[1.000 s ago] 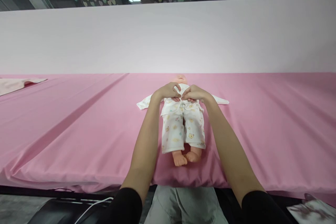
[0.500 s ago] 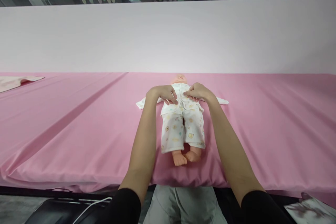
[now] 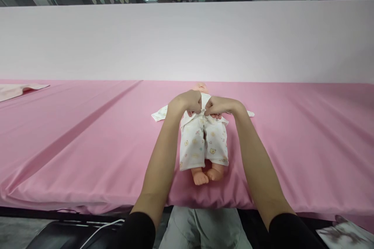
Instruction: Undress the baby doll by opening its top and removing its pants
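Note:
A baby doll (image 3: 200, 179) lies on its back on a pink sheet, head toward the wall and bare feet toward me. It wears a white baby shirt (image 3: 206, 99) with sleeves spread to both sides, and white trousers (image 3: 193, 146) with a bear print. My left hand (image 3: 191, 102) is closed at the shirt's lower front, fingers pinching its cloth. Close beside it, my right hand (image 3: 216, 106) also pinches the shirt front near the middle. The fingertips and the exact bit of cloth between them are partly hidden.
The pink sheet (image 3: 87, 144) covers a padded table reaching a white wall (image 3: 187, 42). A pale folded cloth (image 3: 17, 91) lies at the far left. Below the front edge are a black chair (image 3: 70, 235) with a white cable (image 3: 101, 229), and a patterned item (image 3: 347, 235) at the lower right.
Both hands have come closer together at the middle of the shirt. Their fingers have closed on its front, and the lower hem has bunched and lifted a little.

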Demonstrator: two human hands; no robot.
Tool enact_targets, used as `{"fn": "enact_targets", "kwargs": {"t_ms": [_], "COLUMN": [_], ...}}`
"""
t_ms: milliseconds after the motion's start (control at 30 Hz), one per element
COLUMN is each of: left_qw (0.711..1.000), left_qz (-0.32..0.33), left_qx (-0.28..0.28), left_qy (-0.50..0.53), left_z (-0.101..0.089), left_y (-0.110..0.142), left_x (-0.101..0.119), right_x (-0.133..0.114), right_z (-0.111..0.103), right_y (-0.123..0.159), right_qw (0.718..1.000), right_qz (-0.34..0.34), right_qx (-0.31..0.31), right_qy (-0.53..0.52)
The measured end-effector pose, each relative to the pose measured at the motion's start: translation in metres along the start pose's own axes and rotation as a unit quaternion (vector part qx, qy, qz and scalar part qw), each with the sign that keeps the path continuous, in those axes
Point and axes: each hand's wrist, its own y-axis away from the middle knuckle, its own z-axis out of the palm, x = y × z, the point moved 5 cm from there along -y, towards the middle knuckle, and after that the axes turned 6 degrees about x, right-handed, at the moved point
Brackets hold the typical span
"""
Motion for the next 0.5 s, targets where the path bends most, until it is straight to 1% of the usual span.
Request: {"fn": "enact_targets", "kwargs": {"t_ms": [33,67,167,200,233,300,400,467,500], "left_qw": [1.0,0.998,0.988,0.985,0.985,0.988,0.988,0.98,0.974], "left_qz": [0.014,0.028,0.061,0.067,0.068,0.065,0.077,0.088,0.088], "left_qx": [-0.006,-0.025,-0.107,-0.117,-0.113,-0.069,0.007,0.029,0.022], "left_qy": [0.021,0.042,0.096,0.108,0.115,0.119,0.136,0.175,0.205], "left_z": [0.0,0.001,0.01,0.011,0.009,0.0,-0.022,-0.034,-0.037], "left_y": [0.0,0.0,0.0,0.001,0.003,0.012,0.039,0.065,0.078], "left_x": [-0.002,-0.003,0.001,0.003,0.005,0.009,0.021,0.028,0.029], "right_x": [-0.001,-0.001,-0.001,-0.001,-0.002,-0.006,-0.018,-0.029,-0.036], "right_z": [0.0,0.0,0.005,0.006,0.004,-0.004,-0.027,-0.042,-0.048], "right_y": [0.002,0.003,0.003,0.003,0.005,0.014,0.045,0.077,0.095], "right_qw": [1.0,0.999,0.996,0.994,0.993,0.993,0.99,0.98,0.973], "right_qz": [-0.014,-0.022,-0.035,-0.041,-0.049,-0.07,-0.112,-0.15,-0.175], "right_qx": [-0.01,-0.023,-0.076,-0.086,-0.086,-0.058,0.032,0.096,0.121], "right_qy": [-0.013,-0.022,-0.041,-0.051,-0.061,-0.076,-0.085,-0.089,-0.093]}}
